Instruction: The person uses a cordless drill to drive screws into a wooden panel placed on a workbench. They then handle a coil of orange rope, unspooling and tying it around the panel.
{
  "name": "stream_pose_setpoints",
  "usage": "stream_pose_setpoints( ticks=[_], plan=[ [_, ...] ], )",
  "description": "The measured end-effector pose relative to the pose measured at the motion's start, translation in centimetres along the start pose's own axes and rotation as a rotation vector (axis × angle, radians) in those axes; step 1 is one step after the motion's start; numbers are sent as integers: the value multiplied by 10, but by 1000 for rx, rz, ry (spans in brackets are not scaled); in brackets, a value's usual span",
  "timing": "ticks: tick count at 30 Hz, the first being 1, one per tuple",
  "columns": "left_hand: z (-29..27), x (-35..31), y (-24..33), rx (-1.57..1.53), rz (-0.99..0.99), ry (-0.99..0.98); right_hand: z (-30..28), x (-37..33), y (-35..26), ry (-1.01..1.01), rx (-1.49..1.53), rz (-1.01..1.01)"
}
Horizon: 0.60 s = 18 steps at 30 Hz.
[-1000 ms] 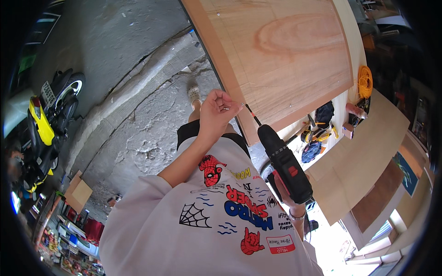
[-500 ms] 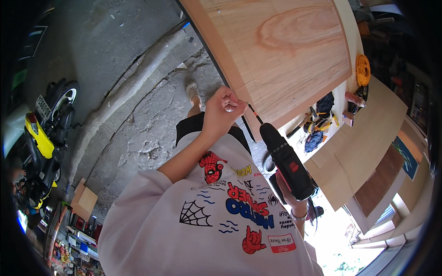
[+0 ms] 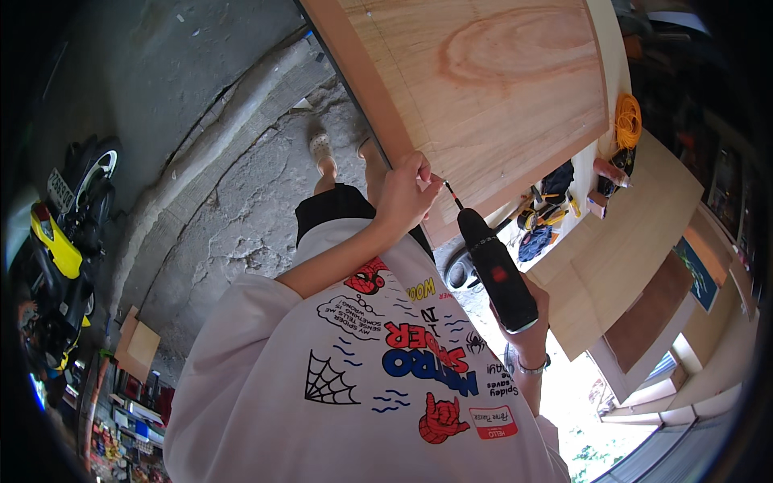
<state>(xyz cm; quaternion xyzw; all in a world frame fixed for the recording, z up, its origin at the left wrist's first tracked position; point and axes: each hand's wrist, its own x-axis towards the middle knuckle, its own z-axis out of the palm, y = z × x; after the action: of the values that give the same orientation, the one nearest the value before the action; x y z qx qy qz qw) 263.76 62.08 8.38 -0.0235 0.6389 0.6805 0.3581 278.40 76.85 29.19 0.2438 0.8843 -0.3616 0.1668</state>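
Note:
My right hand (image 3: 531, 322) is wrapped round the handle of a black cordless drill (image 3: 495, 270), which has a red patch on its side. A thin driver bit (image 3: 456, 199) runs from its chuck toward the fingers of my left hand (image 3: 407, 191). Those fingers are pinched together at the bit's tip; whatever small thing they hold is too small to name. Both the tip and the left hand are over the near corner of a plywood panel (image 3: 499, 105) with a darker wooden border.
Beyond the panel lie an orange coiled cord (image 3: 628, 122), a reddish bottle (image 3: 612, 172) and hand tools (image 3: 539, 219) on a pale board. More wooden sheets (image 3: 620, 249) stand at right. At left a yellow and black motorcycle (image 3: 60, 249) is parked past a cracked concrete ledge (image 3: 201, 153).
My left hand has moved right and sits closer to the bit's tip. The drill's back end has swung slightly left and up. The whole view has shifted a little.

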Motion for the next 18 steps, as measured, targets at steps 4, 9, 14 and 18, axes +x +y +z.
stream_pose_setpoints(
  ticks=[4, 9, 14, 18],
  plan=[
    [3, 7, 5, 168, -74, 7, -10, 17, 4, -101, -28, 80],
    [6, 12, 3, 387, 0, 31, -21, 28, 6, -140, -19, 119],
    [4, 13, 13, 342, -67, 42, -29, 40, 5, -139, -21, 39],
    [6, 15, 11, 284, -79, 57, -34, 48, 2, -174, -58, 29]
  ],
)
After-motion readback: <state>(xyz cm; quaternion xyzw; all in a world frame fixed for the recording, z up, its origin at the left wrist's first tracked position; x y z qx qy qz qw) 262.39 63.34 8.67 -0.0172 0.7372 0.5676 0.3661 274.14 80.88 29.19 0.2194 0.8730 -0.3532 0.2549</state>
